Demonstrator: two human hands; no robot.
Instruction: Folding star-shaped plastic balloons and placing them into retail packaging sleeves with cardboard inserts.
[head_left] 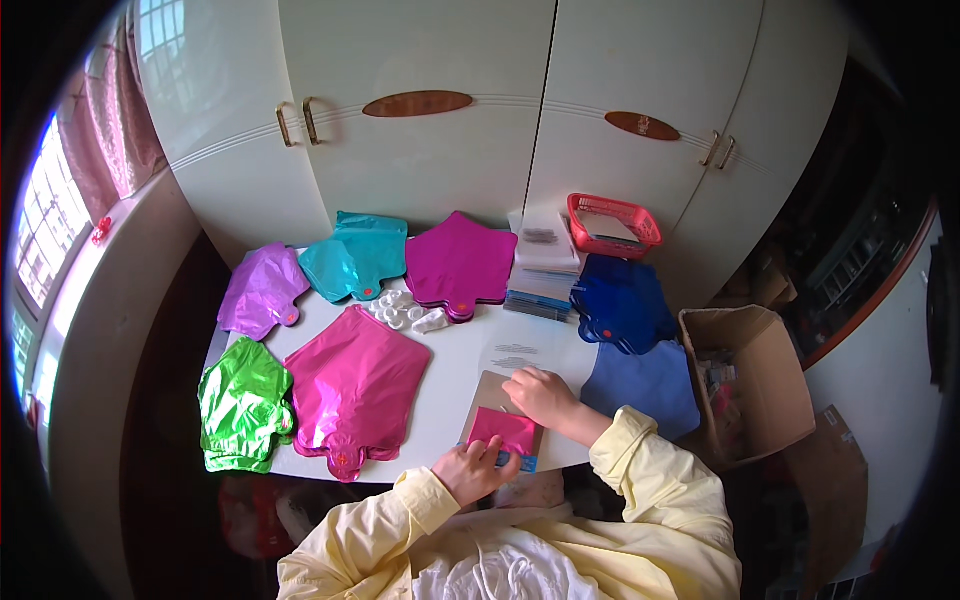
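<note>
A folded pink foil sheet (503,430), like the flat foil balloons around it, lies on a grey-brown card (490,396) with a blue lower edge, close to the table's front. My left hand (476,471) grips the lower end of this card, its fingertips against the pink foil. Over the card's upper right side, my right hand (543,398) is closed with fingers curled; what they pinch is too small to make out. A thin white strip shows below those fingers. Just beyond the card lies a clear plastic bag (515,352) with small print.
Flat foil balloons ring the white table (440,375): pink (355,385), green (243,410), purple (262,290), teal (355,255), magenta (460,262) and blue (622,305). White rolls (400,310), stacked packets (545,275) and a red basket (615,222) stand behind; a cardboard box (755,385) is right.
</note>
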